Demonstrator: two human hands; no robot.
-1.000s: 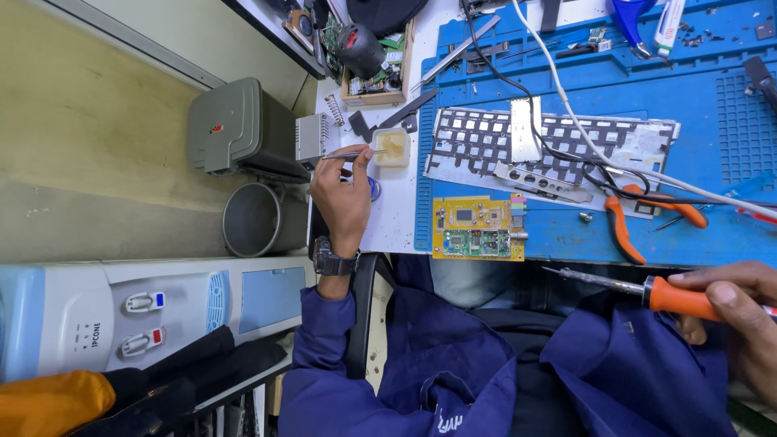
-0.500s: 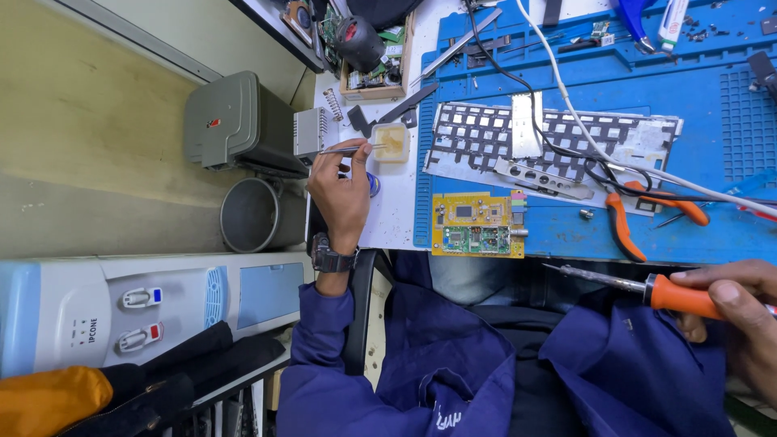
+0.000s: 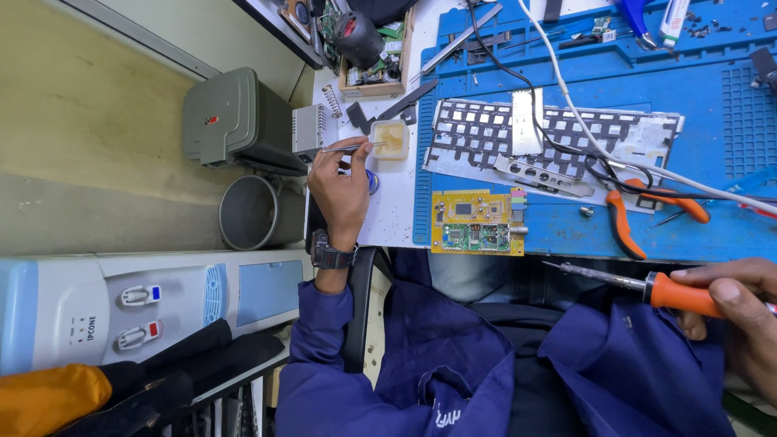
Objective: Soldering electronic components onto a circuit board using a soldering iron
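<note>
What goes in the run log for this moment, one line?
left hand: holds tweezers at flux tub | right hand: grips soldering iron off bench | circuit board: untouched on blue mat

Two hands apart, both gripping.
Left hand (image 3: 340,190) stretched forward over the near left edge of the bench, wrist straight, fingers pinched together, blue sleeve to the forearm. Right hand (image 3: 740,320) low at the right, closed in a fist-like grip, thumb on top.

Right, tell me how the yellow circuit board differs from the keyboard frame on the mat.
The yellow circuit board is small and solid; the keyboard frame is far longer, silvery and full of cut-outs. Cables and a metal strip cross the keyboard frame; nothing lies on the yellow circuit board. Both lie flat on the blue mat, untouched by either hand.
</note>
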